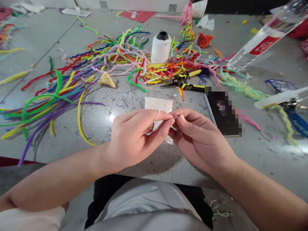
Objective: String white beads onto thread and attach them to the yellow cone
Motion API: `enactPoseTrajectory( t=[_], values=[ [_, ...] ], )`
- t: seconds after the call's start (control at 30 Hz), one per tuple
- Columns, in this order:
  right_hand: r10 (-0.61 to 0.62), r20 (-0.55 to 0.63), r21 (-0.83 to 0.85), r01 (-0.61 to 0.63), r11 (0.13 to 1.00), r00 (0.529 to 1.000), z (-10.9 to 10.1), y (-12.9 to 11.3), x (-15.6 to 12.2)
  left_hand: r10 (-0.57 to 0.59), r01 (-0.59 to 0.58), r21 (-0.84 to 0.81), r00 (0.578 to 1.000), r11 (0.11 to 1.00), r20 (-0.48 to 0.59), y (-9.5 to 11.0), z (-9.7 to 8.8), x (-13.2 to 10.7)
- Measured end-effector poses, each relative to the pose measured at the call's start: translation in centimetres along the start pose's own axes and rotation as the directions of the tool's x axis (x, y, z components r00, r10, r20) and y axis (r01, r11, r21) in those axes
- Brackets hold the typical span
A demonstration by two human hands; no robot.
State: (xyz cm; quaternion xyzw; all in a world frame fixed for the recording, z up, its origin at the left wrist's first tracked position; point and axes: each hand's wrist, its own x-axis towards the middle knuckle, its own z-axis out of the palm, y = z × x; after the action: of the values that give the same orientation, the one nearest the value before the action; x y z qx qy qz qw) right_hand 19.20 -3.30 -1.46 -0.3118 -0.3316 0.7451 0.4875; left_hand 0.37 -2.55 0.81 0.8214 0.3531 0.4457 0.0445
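My left hand (141, 134) is closed in a pinch, thumb against index finger. A white thread (158, 114) loops over its index finger and runs down into the grip. My right hand (201, 136) also pinches, its fingertips almost touching those of the left. Between the two sets of fingertips a tiny shiny piece (176, 117) shows, too small to name. Under and behind the hands lies a small clear bag of white beads (158, 104), partly hidden by the fingers.
A white thread cone (161, 48) stands among tangled coloured pipe cleaners (120, 57). Yellow-black pliers (179, 81) lie before it. To the right are a dark phone-like slab (223, 118), a water bottle (262, 40) and a glue bottle (276, 99). Long pipe cleaners (48, 102) spread at left.
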Motion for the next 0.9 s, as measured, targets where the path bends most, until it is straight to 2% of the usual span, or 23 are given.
enactPoseTrajectory(
  t=[0.27,0.67,0.9],
  values=[
    [-0.032,-0.016,-0.021,0.031,0.999,0.999,0.17,0.24,-0.03,0.022,-0.022,0.005,1.0,1.0,-0.008,-0.12,-0.01,-0.08],
    [-0.089,-0.031,-0.037,0.088,0.995,0.996,0.13,0.73,0.13,-0.015,0.016,-0.017,1.0,1.0,0.02,-0.02,-0.12,-0.04],
    [-0.15,-0.067,-0.103,0.143,0.984,0.986,0.1,1.0,0.15,-0.023,0.023,-0.015,1.0,1.0,-0.003,0.03,-0.05,-0.09]
  ],
)
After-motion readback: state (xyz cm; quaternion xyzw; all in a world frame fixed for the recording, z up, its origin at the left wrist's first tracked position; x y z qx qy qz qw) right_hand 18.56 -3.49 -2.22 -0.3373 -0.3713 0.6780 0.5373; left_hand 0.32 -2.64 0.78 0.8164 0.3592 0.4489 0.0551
